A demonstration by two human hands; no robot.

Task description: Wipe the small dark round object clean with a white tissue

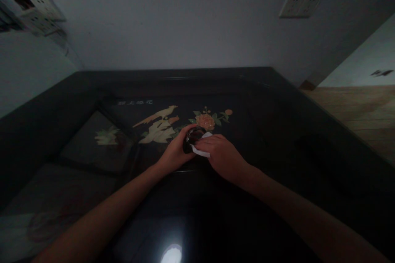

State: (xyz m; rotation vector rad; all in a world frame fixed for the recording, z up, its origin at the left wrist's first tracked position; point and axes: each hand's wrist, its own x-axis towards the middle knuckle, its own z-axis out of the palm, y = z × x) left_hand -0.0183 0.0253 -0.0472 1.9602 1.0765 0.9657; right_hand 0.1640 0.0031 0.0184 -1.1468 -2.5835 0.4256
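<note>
My left hand [179,146] is wrapped around the side of a small, dark, glossy round vessel [187,143], perhaps a glass cup. Its rim faces up toward me, and the dim light hides its exact kind. A white tissue or cloth [201,151] is pinched in my right hand [220,154], whose fingers press it at the vessel's rim and opening. Both hands meet above a shiny black panelled surface [197,197] with a decorative bird and flowers on it.
A pale wall [173,28] rises behind the black furniture. It bears a double socket [301,4] at the right and more sockets [46,7] with a cord at the left. Wooden floor [354,109] shows at the right, and a light reflection [172,253] at the bottom.
</note>
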